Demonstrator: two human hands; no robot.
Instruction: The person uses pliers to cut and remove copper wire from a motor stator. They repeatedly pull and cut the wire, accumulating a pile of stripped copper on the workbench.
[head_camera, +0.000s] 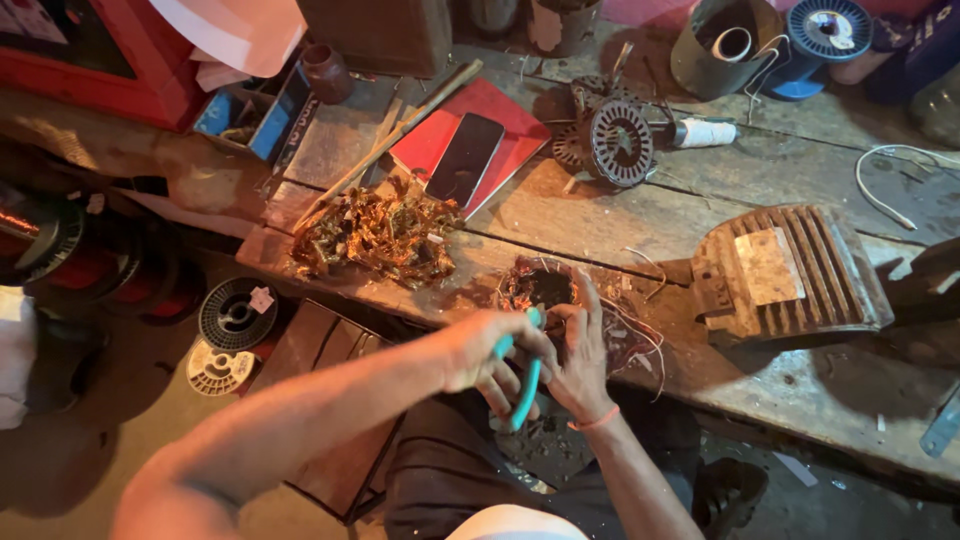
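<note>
My left hand (482, 352) grips teal-handled pliers (524, 388), whose jaws point up toward a small motor stator (536, 288) wound with copper wire at the front edge of the wooden workbench (760, 385). My right hand (580, 355) rests against the stator's right side and steadies it, fingers curled on its rim. Loose wires (628, 335) trail from the stator to the right. The jaws of the pliers are hidden between my hands.
A heap of cut copper wire scraps (378, 235) lies to the left. A dark phone (465, 158) sits on a red book (500, 125). Behind are a round motor part (616, 140), a ribbed motor housing (785, 270), blue wire spool (826, 30), and spools (236, 315) on the floor.
</note>
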